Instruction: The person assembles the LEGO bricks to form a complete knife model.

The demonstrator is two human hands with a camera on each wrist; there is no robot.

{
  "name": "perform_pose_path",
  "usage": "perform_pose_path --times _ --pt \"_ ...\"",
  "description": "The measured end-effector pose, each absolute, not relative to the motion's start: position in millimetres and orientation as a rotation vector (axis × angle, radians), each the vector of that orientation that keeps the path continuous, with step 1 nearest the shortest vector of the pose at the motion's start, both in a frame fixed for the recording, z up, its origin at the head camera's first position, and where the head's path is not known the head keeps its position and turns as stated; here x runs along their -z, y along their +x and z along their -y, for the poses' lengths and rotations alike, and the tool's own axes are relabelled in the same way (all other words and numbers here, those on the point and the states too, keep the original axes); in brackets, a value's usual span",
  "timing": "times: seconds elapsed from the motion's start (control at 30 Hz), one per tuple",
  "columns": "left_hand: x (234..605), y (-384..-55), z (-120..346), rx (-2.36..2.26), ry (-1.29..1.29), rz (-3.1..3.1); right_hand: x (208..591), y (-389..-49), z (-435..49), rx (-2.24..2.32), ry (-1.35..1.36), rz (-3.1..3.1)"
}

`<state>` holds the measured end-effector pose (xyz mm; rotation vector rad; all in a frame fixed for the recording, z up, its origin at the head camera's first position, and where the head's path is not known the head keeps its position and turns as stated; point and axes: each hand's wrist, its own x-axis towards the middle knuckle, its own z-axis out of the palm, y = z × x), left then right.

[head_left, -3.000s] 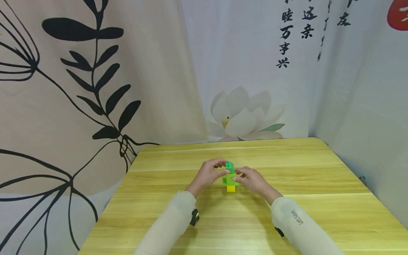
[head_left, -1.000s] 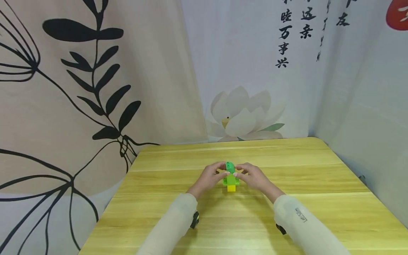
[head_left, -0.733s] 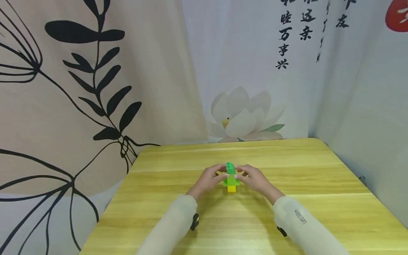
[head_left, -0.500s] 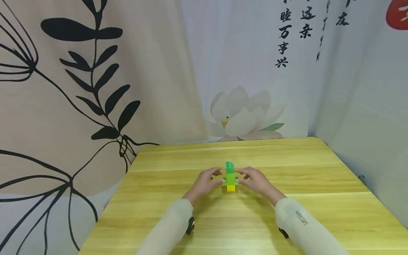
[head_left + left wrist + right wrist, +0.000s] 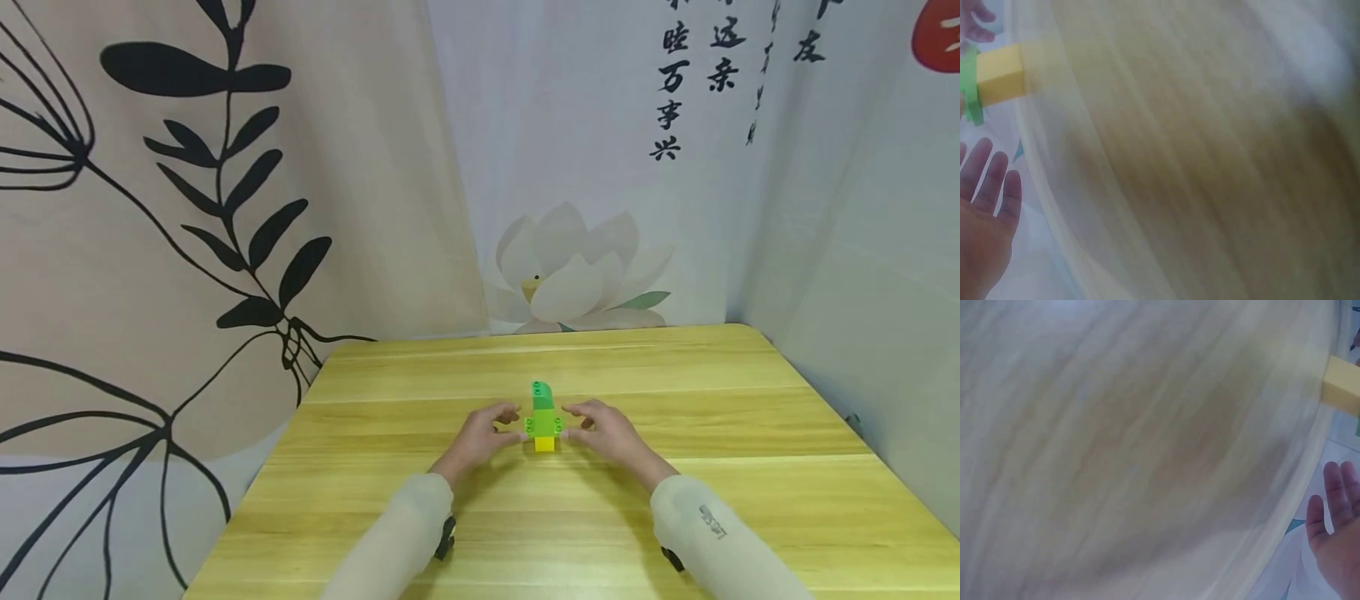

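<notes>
A small stack of toy building bricks stands upright on the table: a yellow brick point(image 5: 544, 444) at the bottom, light-green bricks point(image 5: 543, 422) spreading to both sides above it, and a darker green curved brick point(image 5: 542, 395) on top. My left hand point(image 5: 480, 435) is just left of the stack, its thumb tip close to the light-green side; whether it touches I cannot tell. On the other side my right hand point(image 5: 609, 432) mirrors it, thumb near the right side piece. Neither hand holds anything. Both wrist views show extended fingers beside the yellow brick point(image 5: 1000, 74).
The wood-grain table point(image 5: 360, 508) extends around the stack on all sides. Behind it hangs a curtain point(image 5: 390, 208) printed with black plants, a pale lotus and characters. A pale curtain point(image 5: 862, 250) borders the right side.
Both hands have come away from the upper bricks and moved lower and apart, the left one to the left and the right one to the right. The stack stays standing in place.
</notes>
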<state>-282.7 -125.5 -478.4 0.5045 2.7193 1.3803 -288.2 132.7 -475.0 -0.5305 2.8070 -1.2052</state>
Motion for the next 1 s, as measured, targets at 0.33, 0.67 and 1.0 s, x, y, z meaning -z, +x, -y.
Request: perform_pose_path --times 0.33,0.67,1.0 --pt "481.0 -280.3 120.1 -1.416 0.476 -2.659 477.7 -288.2 -128.2 1.229 -0.572 -2.788" --pt "484.1 -280.2 117.6 -1.43 0.473 -2.659 481.3 -286.5 -127.6 1.244 -0.53 -2.791" --pt "484.3 -280.0 114.7 -1.465 0.47 -2.641 482.9 -285.3 -127.6 1.269 -0.565 -2.792"
